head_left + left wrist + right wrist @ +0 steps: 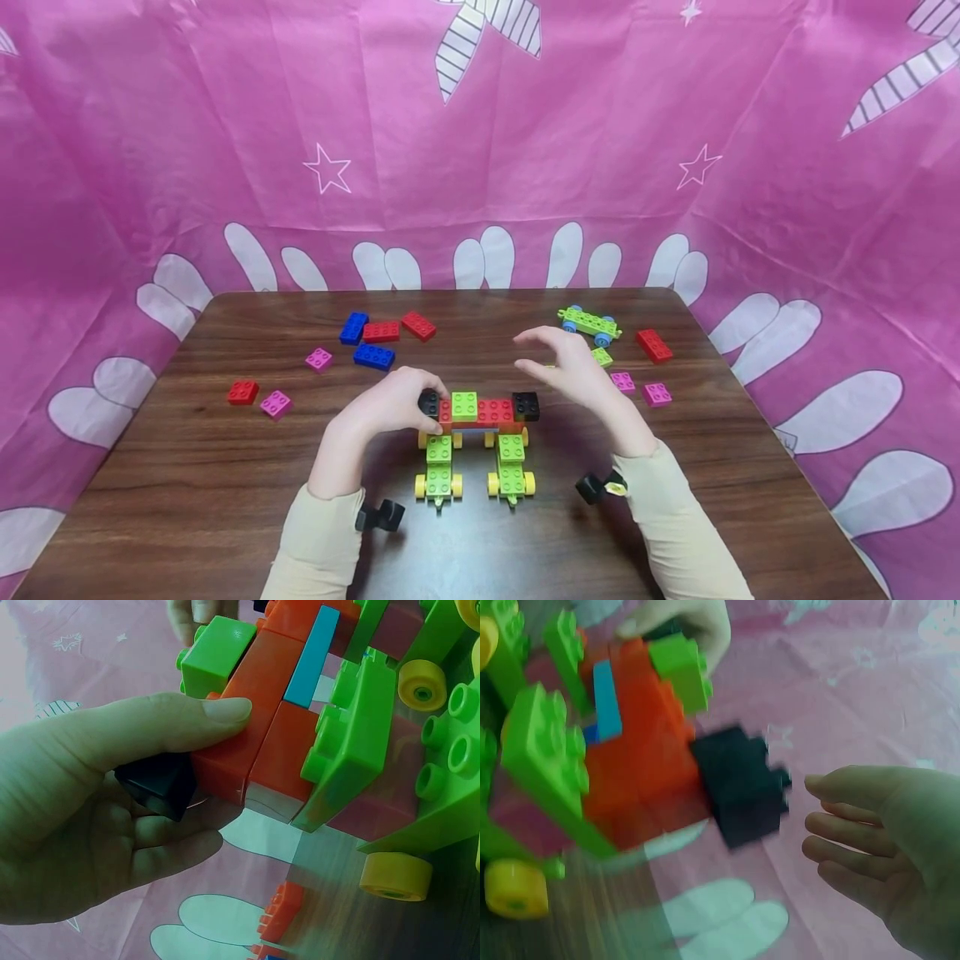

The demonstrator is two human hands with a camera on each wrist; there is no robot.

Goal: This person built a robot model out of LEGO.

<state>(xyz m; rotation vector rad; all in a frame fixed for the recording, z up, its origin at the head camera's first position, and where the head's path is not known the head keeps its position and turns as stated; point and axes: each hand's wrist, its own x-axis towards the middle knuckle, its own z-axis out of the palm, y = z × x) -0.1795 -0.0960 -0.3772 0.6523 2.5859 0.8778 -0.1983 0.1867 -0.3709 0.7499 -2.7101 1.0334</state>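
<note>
A toy brick build stands near the table's middle, with a row of red bricks (495, 412) across its top. On that row sit a lime-green brick (464, 404) and black bricks at both ends, the right black brick (742, 787) showing fully. Beneath are lime-green wheeled bases (512, 482) with yellow wheels, and a light-blue piece (311, 660) shows under the red. My left hand (390, 402) grips the build's left end, thumb (225, 711) on a red brick, partly covering the left black brick (159, 784). My right hand (572, 368), fingers apart and holding nothing, hovers right of the build.
Blue bricks (373, 357), red bricks (382, 332) and pink bricks (276, 404) lie at the back left. Behind my right hand are a lime-green car base (589, 322) with blue wheels, a red brick (655, 346) and pink bricks (657, 394). Pink cloth borders the wooden table (187, 483).
</note>
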